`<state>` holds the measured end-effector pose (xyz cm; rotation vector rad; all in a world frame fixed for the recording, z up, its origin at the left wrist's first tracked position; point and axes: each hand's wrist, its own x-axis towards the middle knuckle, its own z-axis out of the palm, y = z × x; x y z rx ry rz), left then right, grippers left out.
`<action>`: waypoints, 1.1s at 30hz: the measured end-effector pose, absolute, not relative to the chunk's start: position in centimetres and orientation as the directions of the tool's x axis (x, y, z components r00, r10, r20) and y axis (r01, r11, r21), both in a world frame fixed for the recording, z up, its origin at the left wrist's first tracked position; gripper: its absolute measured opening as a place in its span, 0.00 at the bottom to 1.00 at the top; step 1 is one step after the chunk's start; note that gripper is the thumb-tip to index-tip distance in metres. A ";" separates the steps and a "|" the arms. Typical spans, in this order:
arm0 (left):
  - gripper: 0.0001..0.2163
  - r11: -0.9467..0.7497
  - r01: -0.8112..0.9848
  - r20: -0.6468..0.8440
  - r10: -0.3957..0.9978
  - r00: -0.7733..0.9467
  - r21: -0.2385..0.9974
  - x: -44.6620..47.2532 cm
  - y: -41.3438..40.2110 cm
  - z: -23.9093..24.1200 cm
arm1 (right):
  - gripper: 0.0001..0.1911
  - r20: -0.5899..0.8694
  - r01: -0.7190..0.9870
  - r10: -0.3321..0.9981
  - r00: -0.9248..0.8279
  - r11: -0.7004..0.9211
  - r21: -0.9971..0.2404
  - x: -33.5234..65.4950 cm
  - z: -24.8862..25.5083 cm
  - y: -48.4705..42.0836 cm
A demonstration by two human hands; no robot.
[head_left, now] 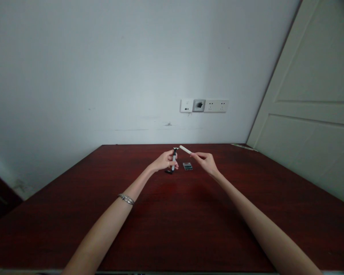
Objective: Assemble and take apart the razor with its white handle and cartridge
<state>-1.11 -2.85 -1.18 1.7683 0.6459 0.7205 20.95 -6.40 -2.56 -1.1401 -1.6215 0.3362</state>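
Observation:
My left hand [164,160] is closed around the handle of a razor [174,159], which has a grey grip and a black neck. The razor stands nearly upright with its head at the top. In my right hand [206,162], a slim white stick [185,149] is pinched near its lower end. Its far tip slants up to the left, close beside the razor head; whether the two touch I cannot tell. A small clear case with dark parts [187,166] lies on the table between my hands. Beneath the razor is a small black piece [168,172].
The dark red wooden table [172,229] reaches back to a pale wall [132,68]. Sockets and a switch [204,105] are set in the wall above it. A white panelled door [312,99] stands along the right side. A thin pale strip [243,147] lies at the back right edge.

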 end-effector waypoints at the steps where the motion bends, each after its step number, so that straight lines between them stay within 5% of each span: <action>1: 0.14 -0.299 0.071 0.176 0.721 0.670 0.952 -1.1 -2.7 -1.2 | 0.24 0.590 0.494 0.805 0.060 0.489 -0.719 21.4 -2.6 -6.3; 4: 0.11 -0.382 0.046 0.255 0.697 0.670 0.923 -1.2 -2.1 -1.6 | 0.26 0.527 0.432 0.848 0.060 0.454 -0.780 22.4 -2.1 -6.4; 11: 0.02 -0.671 0.231 0.428 0.662 0.615 0.705 -1.5 -1.5 -2.0 | 0.26 0.301 0.410 0.909 -0.287 0.401 -0.819 22.2 0.4 -8.1; 18: 0.11 -0.806 0.374 0.538 0.587 0.605 0.459 -1.6 -2.5 -1.2 | 0.24 0.298 0.480 0.873 -0.387 0.466 -0.743 20.9 0.4 -8.4; 33: 0.09 -0.789 0.420 0.559 0.614 0.557 0.448 -1.7 -2.8 -1.2 | 0.23 0.348 0.443 0.878 -0.329 0.469 -0.764 21.9 1.4 -8.8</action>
